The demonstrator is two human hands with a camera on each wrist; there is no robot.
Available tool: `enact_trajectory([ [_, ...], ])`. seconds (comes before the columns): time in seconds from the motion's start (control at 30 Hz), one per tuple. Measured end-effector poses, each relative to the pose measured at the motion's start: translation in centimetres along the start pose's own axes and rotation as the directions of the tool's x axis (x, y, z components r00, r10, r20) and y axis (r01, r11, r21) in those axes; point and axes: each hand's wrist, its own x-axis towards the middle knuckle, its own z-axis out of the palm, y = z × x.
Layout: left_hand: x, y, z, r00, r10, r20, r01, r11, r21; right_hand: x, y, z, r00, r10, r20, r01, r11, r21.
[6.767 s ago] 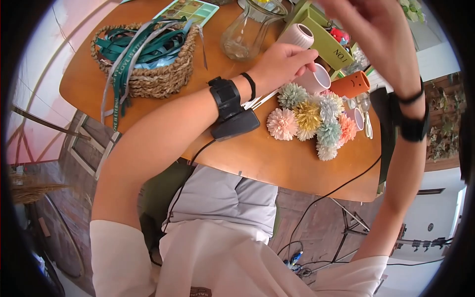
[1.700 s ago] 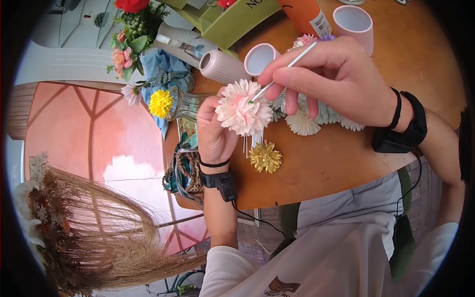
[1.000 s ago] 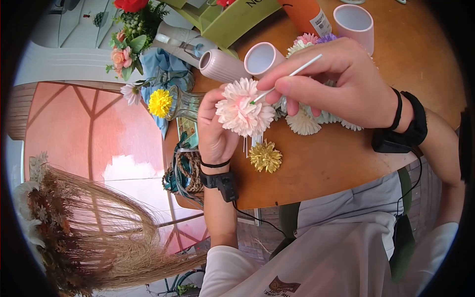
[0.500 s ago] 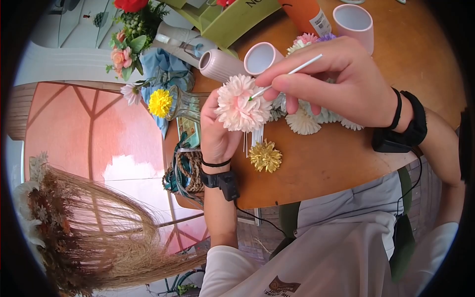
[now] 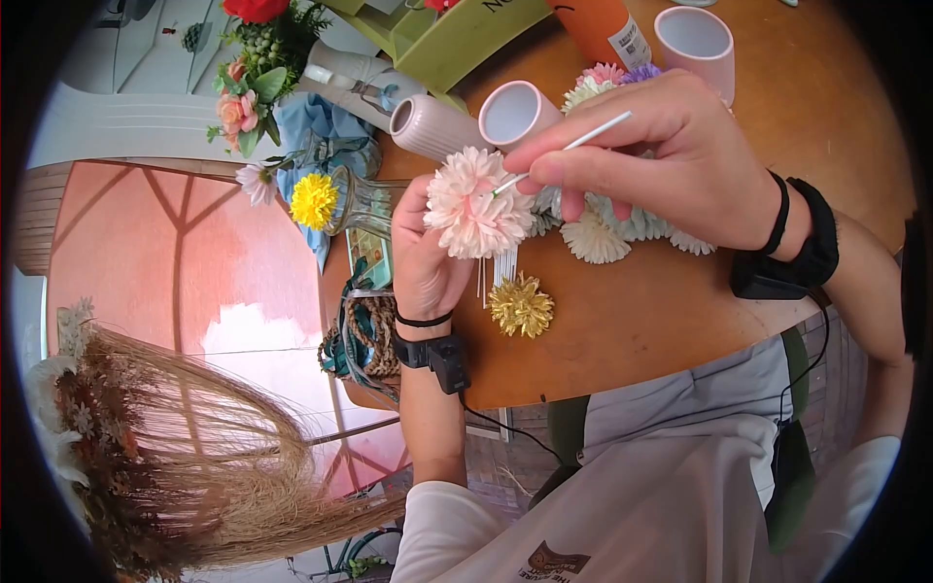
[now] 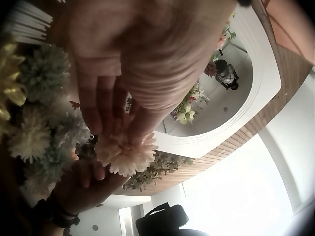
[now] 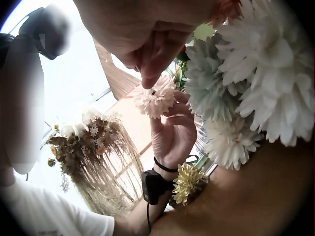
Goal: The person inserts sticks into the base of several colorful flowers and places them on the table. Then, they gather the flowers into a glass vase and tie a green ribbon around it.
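In the head view my left hand holds a pale pink artificial flower head from behind, its face turned up and toward the right. Thumb and fingers of my right hand pinch a thin white stick, slanted down to the left. Its lower end meets the small green spot at the flower's middle. From the left wrist view, the fingers of the left hand close around the underside of the petals. In the right wrist view the stick is mostly hidden behind the right hand, right over the bloom.
Below the hands a gold flower head lies beside several white sticks. More flower heads sit partly under the right hand. Pink cups, a ribbed vase and a green box stand behind; a ribbon basket is at left.
Since the oldest frame the view has turned, and the hands have taken up the pink flower and white stick. Over the last second the flower shifts slightly, the stick's tip staying at its middle.
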Motion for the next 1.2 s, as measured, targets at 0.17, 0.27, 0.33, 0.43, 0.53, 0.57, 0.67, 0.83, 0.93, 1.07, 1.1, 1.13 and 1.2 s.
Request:
enact_trajectory([
  [0.17, -0.1, -0.2, -0.5, 1.0, 0.012, -0.022, -0.012, 0.999, -0.035, 0.2, 0.3, 0.4, 0.998, -0.057, -0.032, 0.061, 0.99, 0.124],
  [0.27, 0.3, -0.1, -0.1, 0.997, 0.017, -0.071, -0.016, 1.0, 0.009, 0.1, -0.2, 0.4, 0.997, -0.02, -0.078, 0.028, 0.994, 0.108],
  [0.33, 0.2, -0.1, -1.0, 0.998, 0.048, -0.047, -0.047, 0.999, 0.024, 0.3, -0.6, 0.1, 0.991, 0.081, -0.105, -0.066, 0.989, 0.133],
  [0.43, 0.3, 0.0, -1.7, 0.997, 0.066, -0.046, -0.065, 0.997, 0.029, 0.5, -0.7, 0.1, 0.983, 0.108, -0.15, -0.083, 0.983, 0.165],
  [0.53, 0.4, 0.1, -1.6, 0.995, 0.06, -0.077, -0.058, 0.998, 0.034, 0.6, -0.7, 0.0, 0.979, 0.068, -0.193, -0.044, 0.991, 0.126],
  [0.57, 0.5, 0.2, -1.6, 0.994, 0.058, -0.09, -0.055, 0.998, 0.036, 0.6, -0.7, 0.0, 0.977, 0.053, -0.205, -0.032, 0.994, 0.102],
  [0.67, 0.4, 0.0, -1.9, 0.995, 0.066, -0.073, -0.066, 0.998, 0.013, 0.6, -0.7, 0.0, 0.971, 0.069, -0.227, -0.064, 0.998, 0.027],
  [0.83, 0.5, 0.0, -2.0, 0.995, 0.071, -0.064, -0.07, 0.997, 0.019, 0.5, -0.4, -0.3, 0.974, 0.07, -0.217, -0.071, 0.997, 0.001],
  [0.93, 0.4, 0.3, -1.8, 0.998, 0.036, -0.046, -0.034, 0.999, 0.036, 0.3, -0.4, -0.2, 0.969, 0.07, -0.235, -0.07, 0.997, 0.007],
  [1.07, 0.4, 0.2, -1.7, 0.998, 0.029, -0.05, -0.026, 0.998, 0.053, 0.3, -0.2, -0.1, 0.966, 0.055, -0.254, -0.054, 0.998, 0.011],
  [1.1, 0.4, 0.1, -1.8, 0.998, 0.033, -0.045, -0.03, 0.998, 0.052, 0.3, -0.3, -0.1, 0.967, 0.064, -0.248, -0.066, 0.998, 0.002],
  [1.13, 0.3, 0.1, -2.0, 0.999, 0.037, -0.041, -0.035, 0.998, 0.05, 0.3, -0.4, -0.2, 0.967, 0.073, -0.242, -0.077, 0.997, -0.007],
  [1.2, 0.3, 0.0, -2.2, 0.998, 0.045, -0.038, -0.043, 0.998, 0.054, 0.2, -0.5, -0.1, 0.968, 0.082, -0.237, -0.088, 0.996, -0.016],
])
